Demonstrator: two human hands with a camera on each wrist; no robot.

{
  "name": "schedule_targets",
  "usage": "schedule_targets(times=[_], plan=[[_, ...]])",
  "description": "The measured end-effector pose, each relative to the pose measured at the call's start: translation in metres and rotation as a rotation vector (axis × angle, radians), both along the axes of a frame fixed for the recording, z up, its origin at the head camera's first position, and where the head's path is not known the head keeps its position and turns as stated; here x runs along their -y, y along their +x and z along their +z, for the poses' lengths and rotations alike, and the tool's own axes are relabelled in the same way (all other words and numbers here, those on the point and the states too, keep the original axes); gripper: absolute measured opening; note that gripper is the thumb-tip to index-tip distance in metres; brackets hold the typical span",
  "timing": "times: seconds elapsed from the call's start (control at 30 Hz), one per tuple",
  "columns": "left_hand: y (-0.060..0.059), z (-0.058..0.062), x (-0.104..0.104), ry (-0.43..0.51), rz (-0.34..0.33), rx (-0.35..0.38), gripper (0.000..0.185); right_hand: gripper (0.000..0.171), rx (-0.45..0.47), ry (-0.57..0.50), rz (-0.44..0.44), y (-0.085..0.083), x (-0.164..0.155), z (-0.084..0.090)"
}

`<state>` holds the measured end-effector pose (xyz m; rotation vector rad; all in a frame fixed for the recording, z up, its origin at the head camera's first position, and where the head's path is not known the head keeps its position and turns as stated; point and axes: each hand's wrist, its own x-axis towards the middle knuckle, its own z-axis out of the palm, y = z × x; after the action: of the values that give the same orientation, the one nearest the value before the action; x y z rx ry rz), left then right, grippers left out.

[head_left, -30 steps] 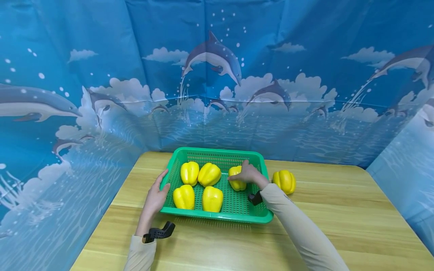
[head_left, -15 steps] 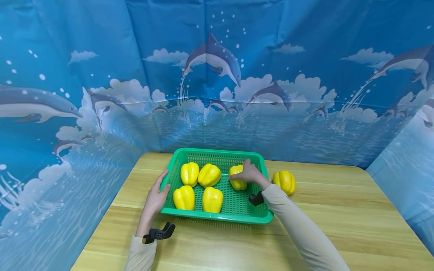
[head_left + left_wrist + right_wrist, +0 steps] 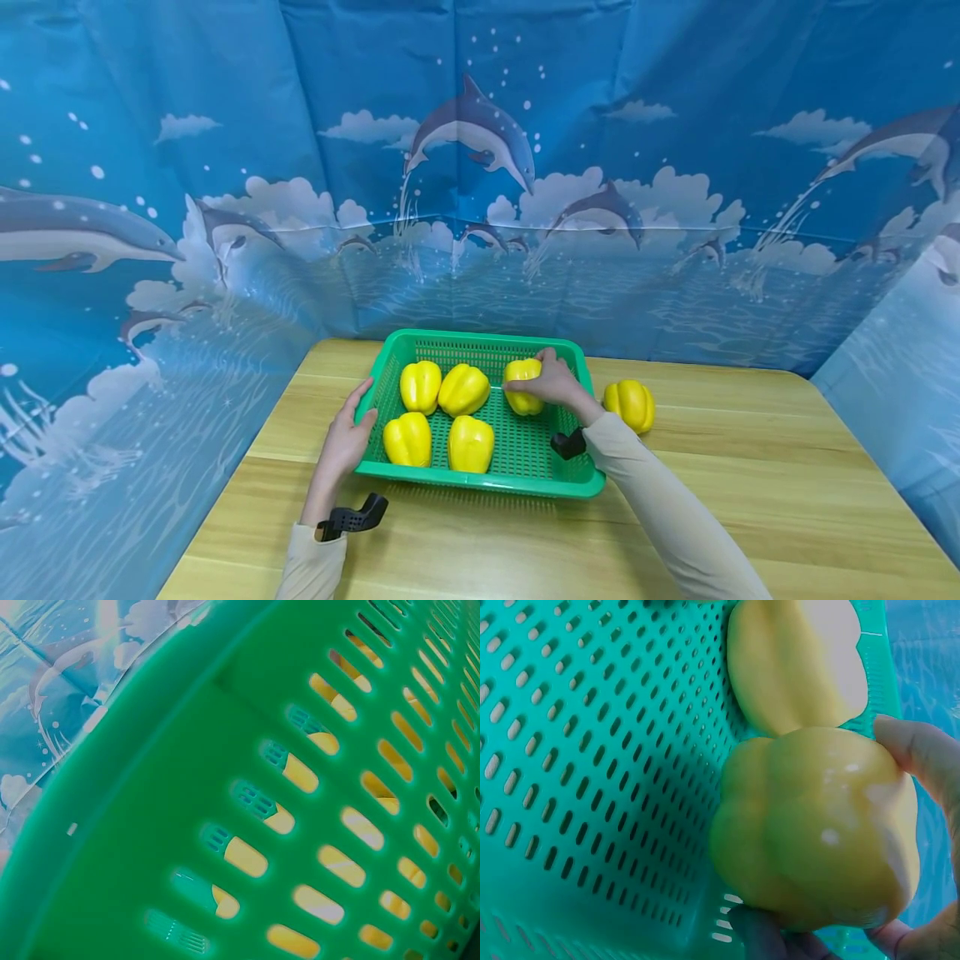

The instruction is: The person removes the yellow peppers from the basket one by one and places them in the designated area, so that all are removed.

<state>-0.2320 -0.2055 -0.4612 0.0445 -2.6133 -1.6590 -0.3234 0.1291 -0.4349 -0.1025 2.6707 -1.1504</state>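
Observation:
Inside the green plastic basket (image 3: 517, 483) several yellow bell peppers lie toward the left; one is the front middle pepper (image 3: 471, 444). My right hand (image 3: 557, 379) holds another yellow bell pepper (image 3: 523, 387) at the basket's right side. In the right wrist view, thumb and fingers sit on opposite sides of this held pepper (image 3: 817, 825), with a further pepper (image 3: 795, 664) behind it. My left hand (image 3: 347, 437) rests against the basket's left rim, thumb and fingers spread. The left wrist view shows the slotted basket wall (image 3: 150, 810), with yellow through the holes and no fingers visible.
One yellow bell pepper (image 3: 629, 405) lies on the wooden table (image 3: 750, 467), just right of the basket. A blue dolphin-print curtain (image 3: 480, 275) hangs behind the table and along its sides. Each wrist wears a black camera mount, such as the left mount (image 3: 352, 517).
The held pepper has moved slightly away from me and tilted, together with my right hand. My left hand, the basket and the other peppers stay in place.

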Motion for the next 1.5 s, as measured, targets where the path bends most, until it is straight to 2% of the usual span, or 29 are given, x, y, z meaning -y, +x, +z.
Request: schedule_targets(times=[0.4, 0.73, 0.97, 1.23, 1.5], plan=[[0.001, 0.001, 0.000, 0.001, 0.002, 0.002, 0.052, 0.091, -0.063, -0.063, -0.034, 0.004, 0.000, 0.005], [0.000, 0.002, 0.000, -0.007, 0.004, -0.001, 0.051, 0.086, -0.173, -0.082, -0.041, 0.011, 0.000, 0.013], [0.000, 0.003, 0.000, -0.015, 0.001, -0.006, 0.051, 0.089, -0.244, -0.081, -0.085, 0.014, 0.002, 0.020], [0.000, 0.003, 0.000, -0.022, 0.000, -0.007, 0.052, 0.082, -0.321, -0.124, -0.113, 0.021, 0.004, 0.028], [0.000, 0.001, 0.000, -0.017, 0.003, 0.008, 0.052, 0.081, -0.350, -0.179, -0.129, 0.030, -0.001, 0.034]])
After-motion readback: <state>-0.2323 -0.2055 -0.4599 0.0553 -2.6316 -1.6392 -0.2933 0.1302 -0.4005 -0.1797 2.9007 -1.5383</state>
